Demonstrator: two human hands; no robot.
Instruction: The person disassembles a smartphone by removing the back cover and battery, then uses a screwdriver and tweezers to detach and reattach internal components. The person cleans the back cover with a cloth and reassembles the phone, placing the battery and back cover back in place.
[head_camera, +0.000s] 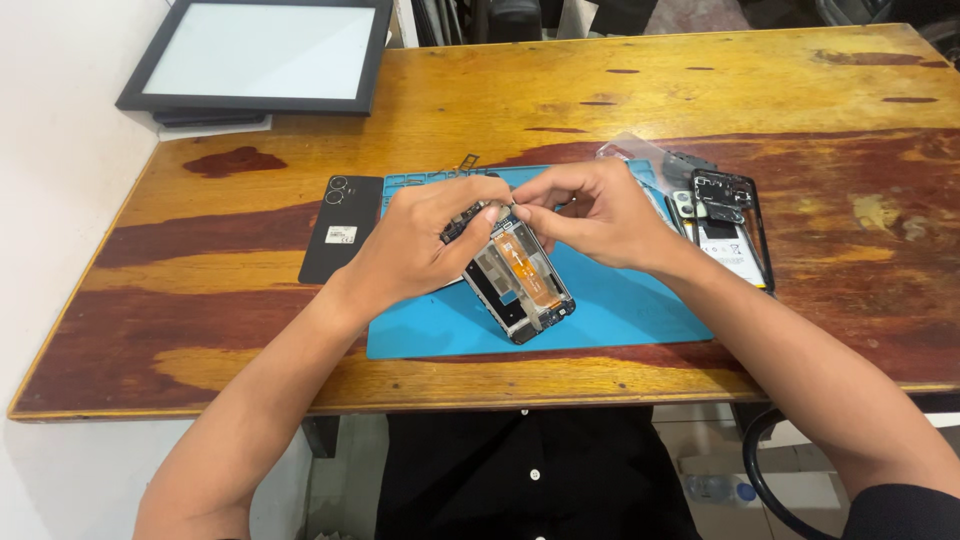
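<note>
- The opened smartphone lies tilted on the blue repair mat, its top end toward 11 o'clock and its bottom toward 5 o'clock, with an orange flex cable running along its exposed inside.
- Both forearms come in from the near edge of the table and bend inward, so the hands meet over the phone's top end.
- The left hand sits at 9 o'clock of the phone, fingers curled and closed around the upper left corner of the frame, the thumb tip pressing by the cable's top.
- The right hand sits at 1 o'clock of the phone, thumb and forefinger pinched together at its top edge; what they nip is too small to tell.
- A black phone back cover lies on the wooden table at 9 o'clock of the mat.
- A second dismantled phone frame lies at 3 o'clock, beside the right wrist.
- A dark-framed flat screen panel rests at 11 o'clock, well apart.
</note>
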